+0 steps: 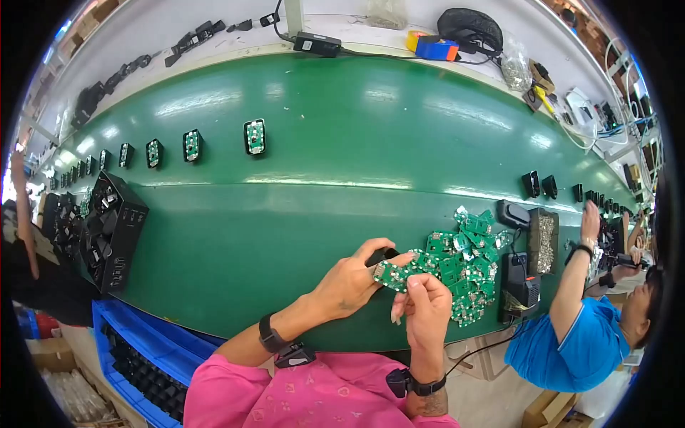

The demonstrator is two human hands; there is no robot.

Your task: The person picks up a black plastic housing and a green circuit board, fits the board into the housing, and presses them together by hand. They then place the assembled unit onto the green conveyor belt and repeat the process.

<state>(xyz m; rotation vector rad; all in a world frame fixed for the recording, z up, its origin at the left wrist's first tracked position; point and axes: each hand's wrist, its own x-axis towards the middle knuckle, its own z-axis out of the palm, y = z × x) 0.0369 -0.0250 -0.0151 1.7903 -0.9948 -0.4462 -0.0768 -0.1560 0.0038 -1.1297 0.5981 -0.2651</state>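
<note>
My right hand [428, 303] pinches a small green circuit board [391, 274] between thumb and fingers. Close beside it, my left hand [349, 282] is closed around a black plastic housing [390, 254], of which only a bit shows between the fingers. The board lies over the fingertips of my left hand; whether it touches the housing I cannot tell. Just right of both hands, a heap of loose green circuit boards [467, 271] spreads over the green table [285, 235].
Black housings with boards [255, 137] line the far left; bare black housings [530, 184] stand at right. A black box [118, 232] sits left, a tray of small metal parts [544, 242] and a black device [521, 285] right. A person in blue [571, 342] works at right.
</note>
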